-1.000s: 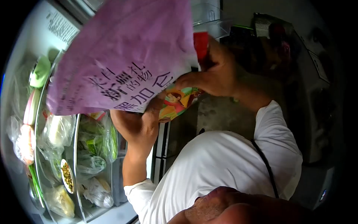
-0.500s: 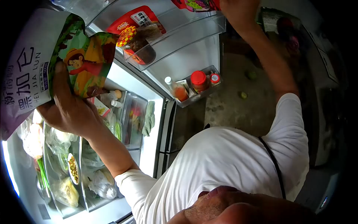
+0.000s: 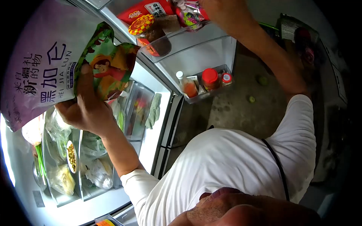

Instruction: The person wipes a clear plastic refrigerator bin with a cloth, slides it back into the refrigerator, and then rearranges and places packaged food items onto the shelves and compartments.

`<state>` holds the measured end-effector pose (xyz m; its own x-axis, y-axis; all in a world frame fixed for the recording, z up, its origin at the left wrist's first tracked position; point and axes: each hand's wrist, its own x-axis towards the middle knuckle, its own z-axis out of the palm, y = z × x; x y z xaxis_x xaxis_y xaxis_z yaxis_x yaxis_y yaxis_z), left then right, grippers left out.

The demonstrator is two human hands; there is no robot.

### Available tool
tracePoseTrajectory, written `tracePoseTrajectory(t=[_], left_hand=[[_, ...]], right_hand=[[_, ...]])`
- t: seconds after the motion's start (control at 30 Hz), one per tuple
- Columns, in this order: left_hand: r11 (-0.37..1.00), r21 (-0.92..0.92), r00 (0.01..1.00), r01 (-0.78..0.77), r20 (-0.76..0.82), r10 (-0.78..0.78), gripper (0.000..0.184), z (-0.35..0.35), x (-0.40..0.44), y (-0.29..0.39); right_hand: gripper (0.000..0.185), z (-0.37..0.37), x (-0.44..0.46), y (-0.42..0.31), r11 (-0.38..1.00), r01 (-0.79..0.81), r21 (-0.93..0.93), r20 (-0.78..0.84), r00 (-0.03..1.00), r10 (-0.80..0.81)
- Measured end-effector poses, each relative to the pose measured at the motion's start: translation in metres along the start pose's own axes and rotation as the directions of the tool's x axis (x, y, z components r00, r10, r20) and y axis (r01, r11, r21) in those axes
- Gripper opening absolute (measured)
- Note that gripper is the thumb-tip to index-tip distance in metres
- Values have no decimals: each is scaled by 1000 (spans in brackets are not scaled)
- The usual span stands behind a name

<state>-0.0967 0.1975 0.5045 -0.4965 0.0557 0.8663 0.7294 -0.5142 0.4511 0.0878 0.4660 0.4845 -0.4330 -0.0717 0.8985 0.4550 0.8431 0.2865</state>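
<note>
My left hand (image 3: pixel 88 113) is closed on a purple and green bag of dried blackcurrants (image 3: pixel 45 69), thumb across its printed front. The bag is held up in front of the open fridge. At the top, my right hand (image 3: pixel 226 17) is at a pink and red packet with a grape picture (image 3: pixel 188 15), which sits at the upper door shelf (image 3: pixel 192 41). Its fingertips are cut off by the frame edge. Left of that packet, a jar with a red and yellow checked lid (image 3: pixel 141 24) and a red pouch (image 3: pixel 130 14) stand in the same shelf.
A lower door bin (image 3: pixel 211 94) holds a bottle of orange sauce (image 3: pixel 187 86) and red-lidded jars. Fridge shelves carry bagged vegetables (image 3: pixel 100 173) and an oval dish (image 3: pixel 71 156). A grey-green cloth (image 3: pixel 154 111) hangs at the fridge edge. Small green things lie on the floor (image 3: pixel 233 116).
My right hand has brought the grape packet down and left into the upper door shelf, beside the red pouch. The bag in my left hand has shifted right in view.
</note>
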Motion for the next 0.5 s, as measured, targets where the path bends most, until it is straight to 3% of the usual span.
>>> tracePoseTrajectory(t=[0.07, 0.13, 0.17, 0.2, 0.27, 0.3, 0.4, 0.43, 0.5], left_hand=[[1000, 3, 1000, -12, -10, 12, 33, 1, -1, -3], [999, -1, 999, -37, -16, 37, 30, 0, -4, -4], [995, 85, 999, -45, -11, 46, 30, -3, -5, -2], [985, 162, 998, -58, -5, 59, 30, -4, -6, -1], [991, 119, 998, -60, 8, 59, 30, -13, -7, -6], [994, 89, 998, -64, 11, 63, 30, -17, -7, -8], [995, 56, 996, -80, 53, 77, 33, -21, -3, -13], [996, 47, 996, -75, 57, 72, 33, -22, -2, -17], [987, 113, 989, -117, 108, 105, 37, -26, -1, -21]], right_hand=[[26, 14, -1, 8, 995, 72, -64, 28, 997, -70], [24, 26, 9, 29, 995, 84, 51, 74, 993, -87], [24, 30, 9, 44, 999, -34, 2, 302, 953, 31], [24, 31, 6, 56, 999, -38, -9, 302, 952, 39], [27, 23, 1, 72, 979, 204, -9, 131, 971, -201], [37, 22, -4, 82, 993, 114, -21, 266, 958, -105], [50, 0, -2, 98, 988, 117, 96, 302, 943, -141], [59, -6, -6, 93, 990, 140, -5, 288, 948, -133], [55, -13, -12, 90, 993, 115, -24, 276, 955, -104]])
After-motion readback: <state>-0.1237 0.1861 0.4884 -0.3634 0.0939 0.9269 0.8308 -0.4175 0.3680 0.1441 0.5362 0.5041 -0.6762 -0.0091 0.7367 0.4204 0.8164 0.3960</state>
